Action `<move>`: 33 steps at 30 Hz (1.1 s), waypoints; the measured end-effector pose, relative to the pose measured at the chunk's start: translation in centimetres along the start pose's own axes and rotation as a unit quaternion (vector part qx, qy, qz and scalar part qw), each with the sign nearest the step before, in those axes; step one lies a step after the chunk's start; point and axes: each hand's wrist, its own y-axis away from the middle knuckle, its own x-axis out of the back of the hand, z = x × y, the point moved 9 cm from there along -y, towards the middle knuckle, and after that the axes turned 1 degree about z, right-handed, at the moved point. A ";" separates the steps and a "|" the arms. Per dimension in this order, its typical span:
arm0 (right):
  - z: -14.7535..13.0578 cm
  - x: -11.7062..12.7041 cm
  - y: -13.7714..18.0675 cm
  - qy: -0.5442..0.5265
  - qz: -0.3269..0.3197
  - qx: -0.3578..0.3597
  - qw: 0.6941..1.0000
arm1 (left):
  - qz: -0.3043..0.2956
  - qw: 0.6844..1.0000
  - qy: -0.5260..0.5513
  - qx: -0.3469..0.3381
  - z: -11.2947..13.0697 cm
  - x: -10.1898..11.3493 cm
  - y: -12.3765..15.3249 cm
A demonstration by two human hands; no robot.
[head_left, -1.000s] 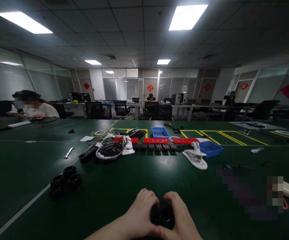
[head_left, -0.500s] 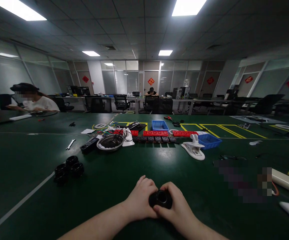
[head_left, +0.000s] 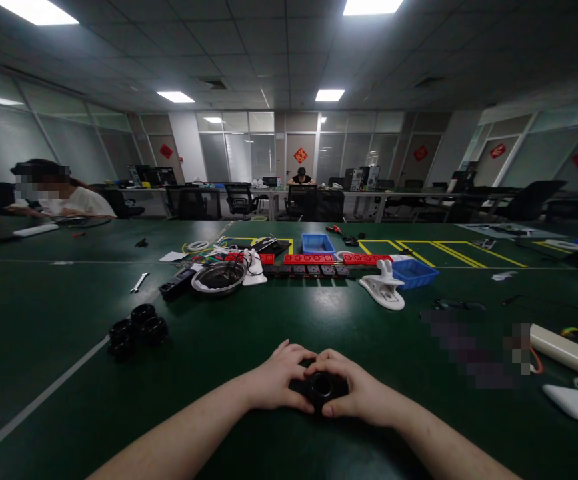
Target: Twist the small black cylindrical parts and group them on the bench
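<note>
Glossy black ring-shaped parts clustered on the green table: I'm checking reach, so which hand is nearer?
Left. The left hand is right of the clustered parts and nearer the wearer; the right hand is farther right.

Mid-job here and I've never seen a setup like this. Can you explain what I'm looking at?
There is no machine: these are a person's bare hands, seen by a camera worn on that person's head, looking forward and down. The left hand and right hand close around a black part with a round opening on top; whether it touches the green table is hard to tell.

Left of the hands sits a cluster of black rounded pieces, with a wrench beyond. Further back are a metal bowl, red strips, two blue trays and a white clip-like piece. Another person sits at the far left.
</note>
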 end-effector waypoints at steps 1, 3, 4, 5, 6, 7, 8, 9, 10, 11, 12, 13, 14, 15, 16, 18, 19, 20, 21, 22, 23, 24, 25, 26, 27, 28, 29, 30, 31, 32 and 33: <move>0.0 0.0 0.1 0.000 0.001 0.000 1.000 | -0.003 1.000 0.001 0.001 -0.1 0.0 0.0; 0.2 0.3 0.2 0.004 0.021 -0.005 1.000 | 0.000 1.000 0.007 0.007 -0.3 0.1 0.0; 0.4 0.5 0.2 0.008 0.040 -0.011 0.999 | 0.005 1.000 0.014 0.012 -0.4 0.2 0.0; 0.7 0.7 0.2 0.014 0.064 -0.016 0.998 | 0.012 1.000 0.023 0.016 -0.5 0.3 0.1; 1.0 1.1 0.3 0.021 0.094 -0.021 0.995 | 0.023 0.999 0.032 0.023 -0.6 0.5 0.1; 1.3 1.4 0.3 0.030 0.127 -0.025 0.991 | 0.037 0.998 0.038 0.034 -0.7 0.6 0.2; 1.6 1.7 0.4 0.040 0.160 -0.028 0.986 | 0.055 0.996 0.040 0.050 -0.9 0.8 0.3; 2.0 1.9 0.5 0.050 0.194 -0.033 0.979 | 0.078 0.994 0.035 0.073 -1.0 0.9 0.4; 2.3 2.1 0.5 0.058 0.224 -0.041 0.972 | 0.102 0.989 0.027 0.100 -1.2 1.0 0.5; 2.7 2.2 0.6 0.065 0.250 -0.051 0.965 | 0.126 0.984 0.015 0.128 -1.3 1.1 0.7; 2.9 2.3 0.7 0.070 0.272 -0.061 0.958 | 0.149 0.977 0.004 0.153 -1.3 1.1 0.9; 3.1 2.2 0.8 0.074 0.290 -0.070 0.952 | 0.166 0.972 -0.006 0.169 -1.1 1.0 1.0; 3.2 2.2 0.9 0.079 0.306 -0.077 0.946 | 0.181 0.967 -0.013 0.178 -0.8 1.0 1.0; 3.1 2.2 1.0 0.086 0.319 -0.080 0.941 | 0.192 0.964 -0.019 0.182 -0.5 0.9 1.0; 2.9 2.1 1.0 0.093 0.326 -0.082 0.937 | 0.202 0.961 -0.026 0.187 -0.3 0.9 1.0; 2.6 1.9 1.1 0.108 0.332 -0.088 0.933 | 0.215 0.955 -0.042 0.201 -0.2 1.1 0.9; 2.5 1.8 1.1 0.114 0.331 -0.093 0.932 | 0.219 0.952 -0.049 0.209 -0.3 1.2 0.9; 2.4 1.7 1.1 0.117 0.328 -0.097 0.932 | 0.220 0.950 -0.053 0.215 -0.4 1.3 0.8; 2.4 1.7 1.1 0.119 0.324 -0.100 0.933 | 0.221 0.949 -0.054 0.218 -0.6 1.4 0.8; 2.3 1.7 1.0 0.120 0.319 -0.100 0.935 | 0.220 0.950 -0.053 0.217 -0.7 1.5 0.8; 2.3 1.7 1.0 0.121 0.314 -0.098 0.937 | 0.219 0.950 -0.050 0.215 -0.8 1.5 0.7; 2.2 1.8 1.0 0.120 0.307 -0.094 0.939 | 0.216 0.952 -0.048 0.213 -0.8 1.5 0.7; 2.1 1.8 0.9 0.119 0.297 -0.088 0.943 | 0.212 0.954 -0.045 0.207 -0.9 1.6 0.7; 2.1 1.9 0.8 0.115 0.285 -0.081 0.948 | 0.203 0.958 -0.040 0.199 -0.9 1.6 0.6; 2.0 2.0 0.6 0.107 0.266 -0.074 0.955 | 0.189 0.963 -0.033 0.187 -0.9 1.5 0.4; 1.9 1.9 0.4 0.096 0.242 -0.066 0.963 | 0.171 0.970 -0.025 0.173 -1.0 1.5 0.3; 1.9 1.8 0.2 0.083 0.214 -0.058 0.972 | 0.149 0.976 -0.017 0.155 -1.0 1.3 0.1; 1.8 1.7 0.0 0.068 0.182 -0.051 0.980 | 0.128 0.982 -0.011 0.137 -1.0 1.3 -0.1; 1.7 1.5 -0.1 0.053 0.151 -0.045 0.986 | 0.112 0.987 -0.008 0.118 -1.0 1.2 -0.2; 1.7 1.3 -0.3 0.039 0.120 -0.040 0.991 | 0.097 0.990 -0.004 0.100 -1.0 1.2 -0.2; 1.6 1.1 -0.4 0.028 0.093 -0.037 0.995 | 0.087 0.993 0.001 0.083 -1.1 1.2 -0.3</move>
